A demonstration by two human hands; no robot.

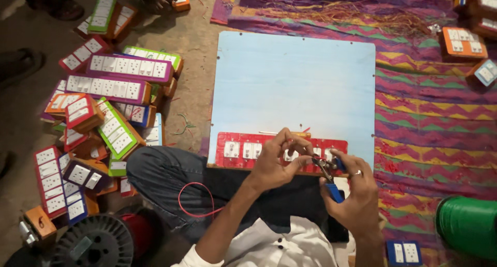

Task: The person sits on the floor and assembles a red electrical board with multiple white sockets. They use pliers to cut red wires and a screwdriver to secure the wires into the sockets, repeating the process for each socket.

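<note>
- A person sits cross-legged on the floor; the right hand point(357, 192) grips blue-handled pliers point(329, 175), fingers wrapped round the handles, nose pointing up and away toward the left hand.
- The left hand point(277, 161) is closed in a pinch, thumb and fingertips meeting just beside the plier tips; whatever it pinches is too small to make out, though it is likely a wire end.
- A red wire point(194, 202) loops across the lap, below and to the near side of the left hand.
- Just beyond both hands lies a red switch panel point(243, 150) with white switches, resting on the near edge of a pale blue board point(295, 80).
- Judged from the grip, the work goes best with the pinch held steady close to the plier tips and only a light squeeze, so that the strand is not nicked.
- Keeping both hands low over the panel should let the wire end meet its terminal without strain.
- To the left of the left hand, a heap of finished panels point(103, 101) in purple, green and orange spreads over the floor.
- Right of the right hand sits a green spool point(468, 225); a patterned cloth point(429, 112) runs beyond the board.
</note>
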